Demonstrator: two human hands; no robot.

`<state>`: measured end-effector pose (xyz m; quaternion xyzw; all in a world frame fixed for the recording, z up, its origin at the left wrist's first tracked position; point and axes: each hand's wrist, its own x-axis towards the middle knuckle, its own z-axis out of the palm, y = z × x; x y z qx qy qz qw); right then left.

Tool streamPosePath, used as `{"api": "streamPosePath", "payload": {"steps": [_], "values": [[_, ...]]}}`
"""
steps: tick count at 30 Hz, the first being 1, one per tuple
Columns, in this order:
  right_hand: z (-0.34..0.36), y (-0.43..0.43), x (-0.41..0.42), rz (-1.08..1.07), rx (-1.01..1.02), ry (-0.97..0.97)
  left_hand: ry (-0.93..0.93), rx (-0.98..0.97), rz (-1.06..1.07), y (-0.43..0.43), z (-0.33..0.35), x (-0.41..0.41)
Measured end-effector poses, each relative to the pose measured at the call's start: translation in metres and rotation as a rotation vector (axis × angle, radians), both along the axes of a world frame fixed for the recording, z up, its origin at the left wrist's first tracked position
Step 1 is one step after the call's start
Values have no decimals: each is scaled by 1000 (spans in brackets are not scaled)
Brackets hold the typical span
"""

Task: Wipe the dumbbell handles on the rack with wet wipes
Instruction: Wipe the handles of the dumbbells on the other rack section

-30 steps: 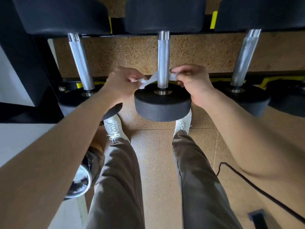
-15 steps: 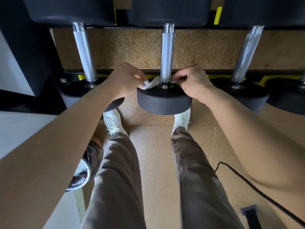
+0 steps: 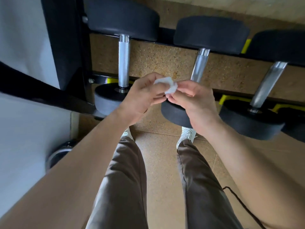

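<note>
Between the left dumbbell handle [image 3: 123,61] and the middle handle [image 3: 199,63], I am holding a bunched white wet wipe [image 3: 166,85] clear of both bars. The fingers of my left hand [image 3: 140,98] are curling round its left side, while the fingers of my right hand [image 3: 194,103] are pinching its right edge above the middle dumbbell's near weight [image 3: 175,113].

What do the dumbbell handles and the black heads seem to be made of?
Handles: metal, likely chromed steel; they shine silver and the left one shows a fine knurled texture. Heads: probably rubber-coated; matte black, no glare.
</note>
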<state>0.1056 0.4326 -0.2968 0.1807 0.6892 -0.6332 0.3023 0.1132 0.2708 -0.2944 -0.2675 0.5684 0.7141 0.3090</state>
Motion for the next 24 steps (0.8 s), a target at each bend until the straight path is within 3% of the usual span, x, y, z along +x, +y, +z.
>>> {"api": "streamPosePath", "payload": {"steps": [3, 7, 12, 16, 19, 22, 24], "values": [[-2, -32, 2, -49, -24, 3, -6, -42, 133, -22, 4, 6], [-11, -74, -9, 15, -50, 24, 65, -301, 159, -62, -1, 9], [-45, -125, -32, 131, 263, 40, 108, -559, 328, -115, -21, -1], [-62, -164, -18, 217, 361, 154, 82, -513, 403, -133, -44, -22], [-68, -169, -12, 118, 475, 228, 67, -382, 451, -131, -60, -32], [-66, -169, -11, 84, 539, 280, 69, -395, 338, -123, -66, -30], [-66, -170, -11, 69, 547, 293, 104, -519, 197, -127, -68, -27]]}}
